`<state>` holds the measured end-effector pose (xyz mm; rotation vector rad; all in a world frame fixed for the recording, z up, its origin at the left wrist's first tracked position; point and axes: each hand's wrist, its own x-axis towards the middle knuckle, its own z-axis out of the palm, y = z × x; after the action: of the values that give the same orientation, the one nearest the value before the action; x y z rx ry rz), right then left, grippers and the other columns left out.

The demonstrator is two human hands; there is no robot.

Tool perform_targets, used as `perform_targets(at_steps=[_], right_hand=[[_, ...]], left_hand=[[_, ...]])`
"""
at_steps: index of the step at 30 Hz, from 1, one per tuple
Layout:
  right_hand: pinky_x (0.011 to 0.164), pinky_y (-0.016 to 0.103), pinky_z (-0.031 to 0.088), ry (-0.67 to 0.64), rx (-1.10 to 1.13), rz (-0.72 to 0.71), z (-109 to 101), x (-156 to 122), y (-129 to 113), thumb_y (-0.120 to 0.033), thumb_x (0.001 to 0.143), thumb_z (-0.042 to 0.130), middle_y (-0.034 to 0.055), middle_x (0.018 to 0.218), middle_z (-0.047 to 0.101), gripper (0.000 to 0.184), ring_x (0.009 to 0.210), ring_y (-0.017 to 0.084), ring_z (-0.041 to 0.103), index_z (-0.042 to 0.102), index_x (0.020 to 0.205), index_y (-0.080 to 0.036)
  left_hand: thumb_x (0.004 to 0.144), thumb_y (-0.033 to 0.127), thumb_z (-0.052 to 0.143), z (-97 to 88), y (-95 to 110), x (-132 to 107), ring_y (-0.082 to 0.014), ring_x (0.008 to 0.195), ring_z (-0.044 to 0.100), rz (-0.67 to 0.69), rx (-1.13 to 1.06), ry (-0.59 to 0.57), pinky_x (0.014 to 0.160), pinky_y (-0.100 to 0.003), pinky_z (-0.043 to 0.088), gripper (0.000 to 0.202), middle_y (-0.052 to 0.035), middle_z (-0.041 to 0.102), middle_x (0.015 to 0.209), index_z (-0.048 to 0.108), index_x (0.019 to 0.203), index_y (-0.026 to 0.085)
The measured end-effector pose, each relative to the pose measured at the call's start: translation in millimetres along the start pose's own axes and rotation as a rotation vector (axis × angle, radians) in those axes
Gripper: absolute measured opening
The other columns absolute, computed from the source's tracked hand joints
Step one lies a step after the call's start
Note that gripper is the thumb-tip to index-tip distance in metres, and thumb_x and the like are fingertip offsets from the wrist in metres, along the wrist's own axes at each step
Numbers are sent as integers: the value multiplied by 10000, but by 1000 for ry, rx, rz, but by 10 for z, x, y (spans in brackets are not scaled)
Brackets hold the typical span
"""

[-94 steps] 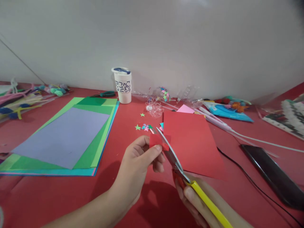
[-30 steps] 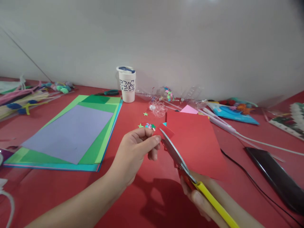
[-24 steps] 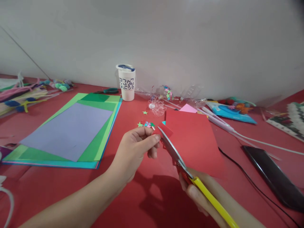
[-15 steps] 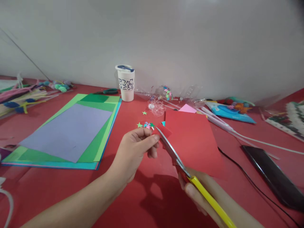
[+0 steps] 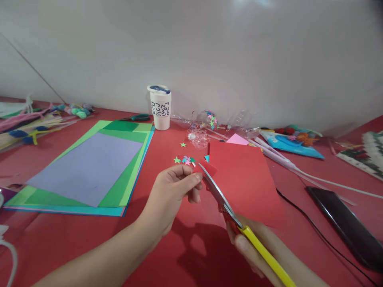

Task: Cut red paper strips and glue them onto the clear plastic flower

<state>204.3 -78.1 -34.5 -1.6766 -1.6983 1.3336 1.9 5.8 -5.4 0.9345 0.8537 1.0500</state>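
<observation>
My left hand (image 5: 172, 191) pinches a small red paper piece (image 5: 207, 167) between thumb and fingers, just above the red table. My right hand (image 5: 254, 249) grips yellow-handled scissors (image 5: 227, 209) at the bottom right. The scissor blades reach up to the paper piece and meet it at its edge. A larger red paper sheet (image 5: 243, 179) lies flat on the table right behind the blades.
A stack of coloured sheets (image 5: 86, 167) with a lilac one on top lies at left. A white cup (image 5: 160, 107) stands by the wall. Small paper stars (image 5: 184, 160) are scattered near my left hand. A black phone (image 5: 344, 223) with a cable lies at right.
The red piece has turned in my left fingers and less of it shows than three seconds ago. The scissors stay at its edge. The view has shifted slightly.
</observation>
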Motion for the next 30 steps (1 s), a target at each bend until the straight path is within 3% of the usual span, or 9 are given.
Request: perform_targets(at_steps=[3, 5, 8, 12, 17, 24, 27, 30], right_hand=[[756, 360, 537, -16, 7, 5, 27, -51, 21, -343, 929, 524, 67, 1117, 604, 271, 892, 176, 614, 576, 1137, -176], [627, 280, 519, -22, 13, 5, 43, -66, 31, -417, 930, 499, 37, 918, 627, 310, 706, 132, 597, 585, 1096, -168], [468, 233, 412, -16, 25, -4, 58, -46, 33, -586, 882, 467, -19, 628, 515, 447, 486, 97, 456, 599, 1021, -182], [443, 238, 384, 12, 29, -6, 65, -24, 43, -674, 831, 455, -32, 535, 435, 508, 437, 100, 388, 618, 896, -197], [550, 254, 481, 85, 12, 22, 66, -91, 103, -627, 847, 477, 57, 797, 618, 499, 618, 159, 551, 616, 1074, -205], [776, 362, 534, 37, 5, 0, 43, -29, 25, -338, 934, 517, 70, 1140, 601, 256, 915, 177, 612, 583, 1132, -189], [808, 392, 525, 28, 3, -49, 21, 34, -86, -325, 929, 527, 77, 1181, 583, 275, 959, 193, 603, 569, 1161, -183], [801, 360, 518, 35, -1, -103, 11, 75, -186, -413, 895, 556, 70, 1102, 616, 284, 945, 209, 602, 603, 1078, -202]], left_hand=[[772, 184, 629, 3, -7, 11, -21, 425, 487, -1, -7, 5, 444, -134, 346, 203, 39, 582, 519, 577, 581, 140], [769, 184, 627, 6, -5, 18, -21, 420, 484, 1, 2, 11, 439, -136, 340, 206, 37, 581, 512, 576, 575, 137], [766, 184, 623, 8, 0, 20, -22, 416, 476, 5, 27, 15, 439, -138, 336, 205, 33, 576, 498, 579, 572, 136], [766, 194, 626, 2, -3, 9, -28, 426, 482, 3, 23, 11, 449, -143, 349, 199, 34, 579, 508, 580, 580, 142], [767, 193, 629, 0, -8, 7, -26, 420, 479, -10, 2, 1, 443, -143, 344, 204, 35, 578, 510, 581, 575, 142], [756, 198, 643, -1, -5, 16, -26, 421, 482, -12, -10, 6, 441, -146, 340, 202, 33, 589, 525, 580, 573, 142], [756, 203, 639, -2, -7, 14, -26, 419, 477, -15, 8, 7, 438, -147, 333, 204, 33, 584, 514, 579, 571, 143], [755, 203, 633, 2, -3, 10, -28, 420, 472, -16, 23, 11, 441, -150, 333, 200, 34, 576, 507, 578, 572, 144]])
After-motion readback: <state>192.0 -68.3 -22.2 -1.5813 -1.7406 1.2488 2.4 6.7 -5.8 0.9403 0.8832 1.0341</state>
